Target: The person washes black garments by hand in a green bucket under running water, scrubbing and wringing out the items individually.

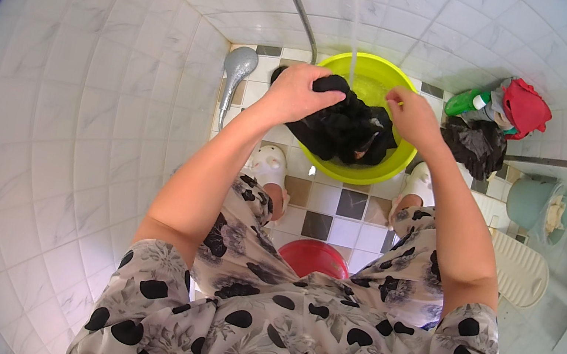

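A wet black garment (pixel 344 131) lies bunched in a lime-green basin (pixel 351 176), part of it hanging over the left rim. My left hand (pixel 298 95) is closed on a fold of this cloth at the basin's left side. Over the right side of the basin is my right hand (pixel 414 120), its fingers curled in and thumb near the fingertips. Whether anything is pinched there cannot be made out. A thin stream of water (pixel 356 39) falls from above into the basin, between my hands.
A grey shower head (pixel 241 63) lies on the tiles at left. To the right are a green bottle (pixel 467 103), red cloth (pixel 525 109), a black plastic bag (pixel 476 145) and a lined bin (pixel 533 207). Below me sits a red stool or tub (pixel 315 259), between my white clogs.
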`<action>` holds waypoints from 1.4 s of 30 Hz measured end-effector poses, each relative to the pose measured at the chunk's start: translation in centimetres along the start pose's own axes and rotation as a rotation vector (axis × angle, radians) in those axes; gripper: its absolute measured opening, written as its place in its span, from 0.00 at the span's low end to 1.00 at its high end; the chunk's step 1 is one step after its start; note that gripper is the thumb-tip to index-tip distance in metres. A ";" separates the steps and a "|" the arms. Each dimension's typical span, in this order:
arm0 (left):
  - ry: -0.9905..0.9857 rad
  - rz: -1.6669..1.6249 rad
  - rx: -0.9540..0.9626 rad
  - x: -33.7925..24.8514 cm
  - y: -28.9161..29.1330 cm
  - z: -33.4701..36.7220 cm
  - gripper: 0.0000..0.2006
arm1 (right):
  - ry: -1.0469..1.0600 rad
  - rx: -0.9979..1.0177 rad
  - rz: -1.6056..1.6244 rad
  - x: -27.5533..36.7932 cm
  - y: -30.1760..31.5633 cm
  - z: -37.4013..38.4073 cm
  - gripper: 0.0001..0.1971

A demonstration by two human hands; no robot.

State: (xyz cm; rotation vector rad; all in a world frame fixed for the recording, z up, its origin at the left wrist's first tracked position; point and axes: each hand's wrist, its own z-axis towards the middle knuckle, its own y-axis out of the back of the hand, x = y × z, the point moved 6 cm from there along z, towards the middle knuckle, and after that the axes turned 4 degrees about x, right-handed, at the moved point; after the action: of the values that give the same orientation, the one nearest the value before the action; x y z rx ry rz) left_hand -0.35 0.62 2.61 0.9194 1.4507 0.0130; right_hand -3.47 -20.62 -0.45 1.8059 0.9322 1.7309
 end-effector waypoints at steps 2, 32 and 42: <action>0.039 -0.323 0.045 -2.3 0.1 -0.3 0.10 | -0.054 -0.004 0.088 -3.0 0.3 0.9 0.08; 0.010 -0.755 -0.593 0.6 10.3 -5.4 0.09 | 0.235 -0.493 -0.123 12.3 22.2 0.1 0.09; -0.055 -0.586 -0.355 -0.8 7.1 -3.5 0.33 | 0.182 -0.321 0.261 19.3 15.0 0.8 0.14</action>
State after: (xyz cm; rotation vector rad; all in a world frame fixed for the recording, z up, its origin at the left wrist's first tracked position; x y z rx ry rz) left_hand 0.18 6.86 7.59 0.1874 1.5560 -0.1823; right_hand -0.89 -16.08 23.48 1.6345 0.4607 2.0960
